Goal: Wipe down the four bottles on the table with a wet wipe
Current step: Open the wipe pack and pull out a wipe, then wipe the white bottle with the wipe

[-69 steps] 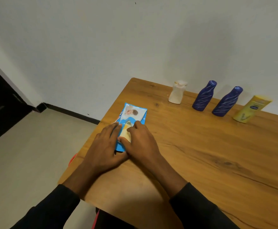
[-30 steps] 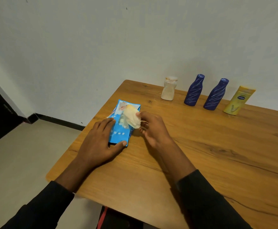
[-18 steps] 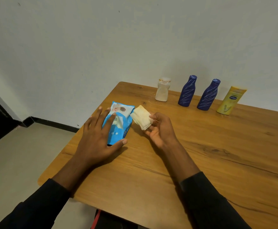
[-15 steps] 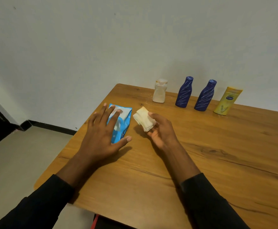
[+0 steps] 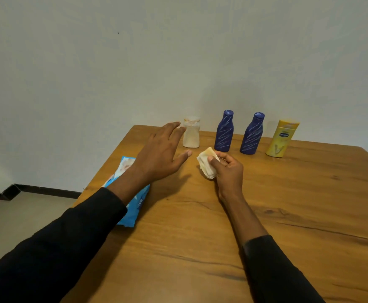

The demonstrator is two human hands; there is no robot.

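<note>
Left forearm (image 5: 124, 186) hides half the wipes pack (image 5: 125, 166); left grip (image 5: 161, 154) spread, right grip (image 5: 228, 171) clamps wipe (image 5: 206, 162)

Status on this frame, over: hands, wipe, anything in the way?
Left hand open, close beside white bottle, contact unclear. Right hand grips folded wet wipe. Wipe pack set aside left; nothing between hands and bottle.
</note>
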